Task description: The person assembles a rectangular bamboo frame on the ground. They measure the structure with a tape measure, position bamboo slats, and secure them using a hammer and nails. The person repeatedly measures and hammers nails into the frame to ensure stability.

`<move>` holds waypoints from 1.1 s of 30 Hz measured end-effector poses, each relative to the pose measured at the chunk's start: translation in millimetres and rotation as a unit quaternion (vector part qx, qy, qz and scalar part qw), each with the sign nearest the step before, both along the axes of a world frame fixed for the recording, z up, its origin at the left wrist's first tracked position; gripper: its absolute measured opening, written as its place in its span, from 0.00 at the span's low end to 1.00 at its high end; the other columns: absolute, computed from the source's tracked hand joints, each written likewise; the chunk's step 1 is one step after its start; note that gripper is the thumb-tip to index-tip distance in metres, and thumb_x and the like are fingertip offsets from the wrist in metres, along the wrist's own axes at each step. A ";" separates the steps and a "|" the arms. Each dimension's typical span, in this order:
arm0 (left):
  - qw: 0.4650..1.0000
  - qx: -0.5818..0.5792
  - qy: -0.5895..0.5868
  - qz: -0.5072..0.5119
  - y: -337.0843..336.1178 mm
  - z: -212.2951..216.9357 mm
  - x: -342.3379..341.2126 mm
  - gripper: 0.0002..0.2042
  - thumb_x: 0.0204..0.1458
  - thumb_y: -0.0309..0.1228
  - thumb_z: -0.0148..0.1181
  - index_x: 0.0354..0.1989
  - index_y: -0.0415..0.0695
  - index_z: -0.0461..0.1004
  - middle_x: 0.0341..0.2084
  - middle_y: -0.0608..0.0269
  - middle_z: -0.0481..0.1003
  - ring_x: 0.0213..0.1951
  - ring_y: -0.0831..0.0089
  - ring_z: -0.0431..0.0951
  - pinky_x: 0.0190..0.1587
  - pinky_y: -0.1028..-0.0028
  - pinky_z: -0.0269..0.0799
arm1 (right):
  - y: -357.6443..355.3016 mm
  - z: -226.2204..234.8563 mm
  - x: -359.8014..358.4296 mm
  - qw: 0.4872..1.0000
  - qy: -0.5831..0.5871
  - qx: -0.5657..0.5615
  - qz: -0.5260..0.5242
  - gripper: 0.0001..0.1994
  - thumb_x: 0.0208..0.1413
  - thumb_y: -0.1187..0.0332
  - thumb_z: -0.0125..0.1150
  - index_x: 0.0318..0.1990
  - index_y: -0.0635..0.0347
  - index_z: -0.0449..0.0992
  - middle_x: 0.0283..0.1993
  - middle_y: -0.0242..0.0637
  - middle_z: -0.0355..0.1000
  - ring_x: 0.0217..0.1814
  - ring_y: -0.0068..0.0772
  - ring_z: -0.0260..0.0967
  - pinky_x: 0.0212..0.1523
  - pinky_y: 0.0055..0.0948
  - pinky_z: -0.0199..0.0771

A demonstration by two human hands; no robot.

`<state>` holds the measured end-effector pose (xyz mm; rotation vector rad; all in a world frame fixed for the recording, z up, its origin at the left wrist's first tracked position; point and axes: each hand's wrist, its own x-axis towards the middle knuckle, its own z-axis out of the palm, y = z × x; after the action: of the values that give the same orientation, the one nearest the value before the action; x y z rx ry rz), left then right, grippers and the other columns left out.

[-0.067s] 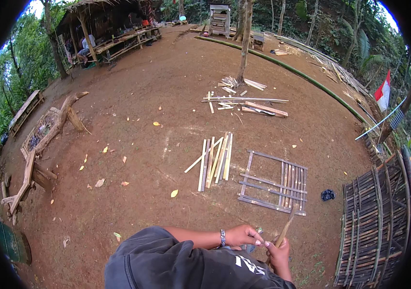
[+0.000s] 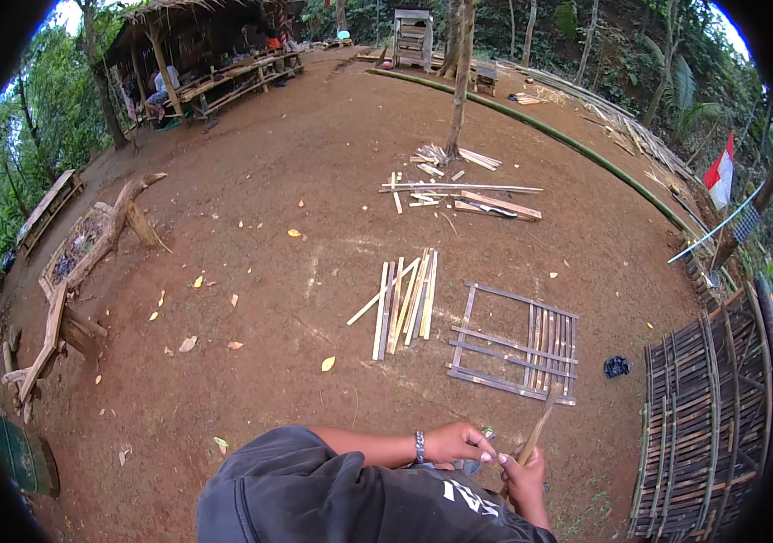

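My right hand [image 2: 526, 476] is wrapped round a wooden stick [image 2: 538, 429], tilted with its darker end up and away from me. The stick's lower end is hidden by my hand and body. My left hand [image 2: 459, 443], with a bracelet [image 2: 419, 446] at the wrist, is closed in a pinch close to the right fingertips; whatever it holds is too small to make out. Something shiny [image 2: 471, 467] shows partly below the left hand. Just beyond the stick, a lattice frame of bamboo slats [image 2: 531, 348] lies on the ground, its right part closely slatted.
Loose bamboo slats [image 2: 405, 303] lie left of the frame. Farther off, more strips and boards [image 2: 495, 204] lie by a thin tree [image 2: 459, 100]. A slatted bamboo panel [image 2: 699, 425] stands at right, near a black bundle [image 2: 616, 366]. A log bench [image 2: 52, 339] is at left.
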<state>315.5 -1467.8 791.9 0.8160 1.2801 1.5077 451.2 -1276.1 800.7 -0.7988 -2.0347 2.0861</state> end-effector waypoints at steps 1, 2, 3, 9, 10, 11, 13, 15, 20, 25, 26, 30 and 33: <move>1.000 -0.016 0.012 0.009 0.5 0.4 1.5 0.12 0.61 0.34 0.63 0.46 0.40 0.82 0.33 0.68 0.83 0.34 0.85 0.78 0.37 0.79 0.73 | -0.3 1.4 0.9 1.000 -0.001 -0.001 0.000 0.18 0.49 0.75 0.75 0.36 0.58 0.65 0.24 0.29 0.67 0.19 0.21 0.64 0.18 0.23 0.64; 0.999 -0.032 0.024 0.017 1.4 0.3 3.0 0.12 0.61 0.35 0.64 0.44 0.39 0.83 0.32 0.68 0.83 0.33 0.85 0.78 0.37 0.78 0.74 | -0.8 4.1 2.3 1.000 -0.002 -0.001 0.000 0.18 0.49 0.75 0.74 0.37 0.58 0.66 0.24 0.29 0.67 0.19 0.20 0.65 0.19 0.23 0.65; 0.998 -0.045 0.029 0.022 3.3 -3.5 3.7 0.11 0.60 0.35 0.65 0.43 0.40 0.83 0.31 0.68 0.83 0.32 0.84 0.78 0.37 0.77 0.74 | -1.1 5.5 3.3 1.000 -0.002 -0.001 0.000 0.18 0.49 0.75 0.74 0.37 0.58 0.66 0.25 0.29 0.68 0.20 0.20 0.65 0.20 0.23 0.65; 0.980 -0.073 0.172 0.075 10.4 -17.0 6.2 0.10 0.54 0.37 0.69 0.32 0.42 0.82 0.27 0.63 0.82 0.29 0.78 0.80 0.34 0.72 0.75 | -8.8 15.4 7.5 0.998 0.048 0.014 0.040 0.16 0.51 0.75 0.73 0.40 0.60 0.69 0.31 0.32 0.74 0.33 0.23 0.72 0.35 0.28 0.74; 0.976 -0.088 0.187 0.072 11.8 -11.3 4.4 0.10 0.53 0.37 0.70 0.31 0.42 0.82 0.26 0.62 0.82 0.29 0.76 0.81 0.34 0.71 0.75 | -9.3 16.0 7.6 0.997 0.041 0.040 0.047 0.15 0.51 0.74 0.73 0.40 0.60 0.69 0.32 0.32 0.74 0.34 0.23 0.72 0.36 0.28 0.74; 0.971 -0.104 0.202 0.069 12.9 -5.9 3.0 0.10 0.51 0.37 0.70 0.31 0.43 0.82 0.26 0.61 0.82 0.29 0.75 0.81 0.34 0.70 0.75 | -9.4 15.9 7.4 0.996 0.033 0.066 0.055 0.15 0.51 0.74 0.74 0.39 0.61 0.70 0.33 0.33 0.75 0.35 0.23 0.72 0.37 0.28 0.74; 0.963 -0.086 0.243 0.081 12.4 1.8 2.3 0.11 0.51 0.38 0.70 0.30 0.43 0.82 0.26 0.59 0.82 0.29 0.71 0.82 0.34 0.69 0.75 | -9.4 16.6 6.4 0.993 0.024 0.098 0.068 0.15 0.50 0.73 0.74 0.39 0.61 0.71 0.34 0.33 0.76 0.36 0.23 0.72 0.38 0.28 0.74; 0.960 -0.074 0.254 0.093 9.0 10.2 2.4 0.11 0.48 0.39 0.71 0.28 0.43 0.81 0.25 0.58 0.81 0.29 0.67 0.82 0.34 0.68 0.75 | -9.6 17.6 4.1 0.991 0.020 0.112 0.077 0.14 0.50 0.73 0.75 0.38 0.61 0.72 0.34 0.32 0.76 0.35 0.23 0.72 0.38 0.28 0.74; 0.948 -0.052 0.286 0.127 3.5 3.9 -0.3 0.12 0.45 0.39 0.73 0.25 0.44 0.81 0.25 0.58 0.80 0.29 0.60 0.81 0.34 0.65 0.75 | -10.1 18.2 -1.8 0.979 -0.023 0.176 0.102 0.15 0.48 0.67 0.78 0.36 0.60 0.74 0.31 0.33 0.77 0.32 0.23 0.73 0.35 0.29 0.75; 0.919 -0.143 0.351 0.110 -5.6 25.9 -7.9 0.17 0.45 0.45 0.72 0.30 0.43 0.82 0.29 0.53 0.81 0.32 0.57 0.83 0.37 0.62 0.77 | -10.5 22.7 -8.6 0.956 -0.079 0.244 0.145 0.17 0.46 0.62 0.78 0.36 0.60 0.75 0.29 0.36 0.78 0.31 0.27 0.75 0.35 0.32 0.75; 0.902 -0.177 0.379 0.109 -7.0 27.8 -8.6 0.18 0.44 0.46 0.72 0.32 0.43 0.82 0.30 0.53 0.81 0.32 0.56 0.82 0.37 0.62 0.77 | -13.5 29.0 -11.3 0.952 -0.084 0.247 0.158 0.18 0.46 0.62 0.78 0.37 0.60 0.75 0.30 0.36 0.78 0.31 0.28 0.75 0.35 0.33 0.75; 0.906 -0.161 0.365 0.142 -8.1 -9.5 -10.1 0.17 0.42 0.47 0.72 0.32 0.45 0.83 0.30 0.52 0.82 0.35 0.52 0.82 0.39 0.59 0.77 | -21.1 37.8 -23.2 0.932 -0.084 0.275 0.219 0.14 0.49 0.73 0.75 0.39 0.62 0.74 0.31 0.28 0.76 0.32 0.19 0.72 0.35 0.25 0.74; 0.911 -0.126 0.363 0.151 -11.9 -7.8 -15.7 0.20 0.40 0.48 0.74 0.32 0.44 0.83 0.31 0.53 0.82 0.37 0.54 0.83 0.40 0.60 0.77 | -13.3 25.2 -26.3 0.948 -0.065 0.210 0.231 0.16 0.49 0.67 0.77 0.38 0.61 0.74 0.32 0.34 0.77 0.33 0.26 0.73 0.35 0.31 0.74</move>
<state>299.8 -1479.7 784.1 1.0906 2.1864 1.2564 424.8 -1289.4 826.0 -0.4226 -2.8254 1.6971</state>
